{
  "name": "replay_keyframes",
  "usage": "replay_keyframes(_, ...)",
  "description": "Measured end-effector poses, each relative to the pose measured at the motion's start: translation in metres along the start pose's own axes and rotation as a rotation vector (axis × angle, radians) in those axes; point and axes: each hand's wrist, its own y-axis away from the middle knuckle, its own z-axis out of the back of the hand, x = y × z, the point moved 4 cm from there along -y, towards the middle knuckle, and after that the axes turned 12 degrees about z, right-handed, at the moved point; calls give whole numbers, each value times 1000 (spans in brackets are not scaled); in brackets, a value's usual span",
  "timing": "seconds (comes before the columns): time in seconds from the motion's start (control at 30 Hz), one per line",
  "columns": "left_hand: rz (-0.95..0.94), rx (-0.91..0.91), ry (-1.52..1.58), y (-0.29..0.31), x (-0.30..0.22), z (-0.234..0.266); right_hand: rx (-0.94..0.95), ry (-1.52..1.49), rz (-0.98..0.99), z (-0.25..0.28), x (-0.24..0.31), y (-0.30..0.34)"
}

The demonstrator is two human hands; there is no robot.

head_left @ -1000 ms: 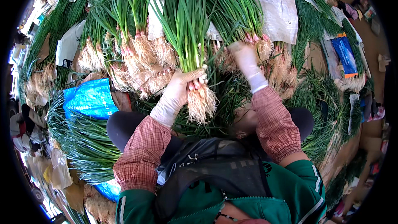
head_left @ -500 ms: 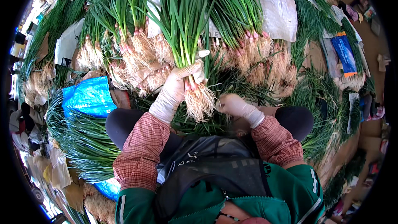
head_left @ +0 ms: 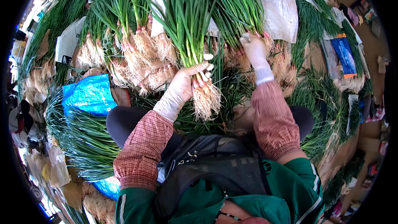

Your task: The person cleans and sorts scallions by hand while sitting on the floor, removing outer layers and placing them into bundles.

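Observation:
My gloved left hand (head_left: 188,79) is wrapped round a bunch of green onions (head_left: 189,33), just above the pale roots, which hang below the fist. The green leaves fan out away from me. Farther off to the right, my gloved right hand (head_left: 254,49) reaches onto a pile of green onions (head_left: 234,8) and touches it near the pinkish bulbs. Its fingers are bent in among the stems, and whether they pinch one is hard to make out. Loose green leaves (head_left: 232,83) lie beneath the two hands.
More rooted bunches (head_left: 134,45) lie at the far left. A blue plastic sheet (head_left: 89,95) covers part of a heap of green leaves (head_left: 89,145) beside my left knee. White sacking (head_left: 280,10) lies under the far pile, and a blue and orange bag (head_left: 343,54) is at the right.
My right hand has moved from beside the held bunch's roots, forward and right, to the far pile. The left hand and its bunch have shifted slightly right.

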Motion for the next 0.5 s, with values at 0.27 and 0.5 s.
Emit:
replay_keyframes(0.27, -27, -197, -223, -21, 22, 11, 221, -703, 37, -4, 70, 74)
replay_keyframes(0.5, -39, -321, -517, -38, 36, 27, 123, -927, -155, -36, 80, 75)
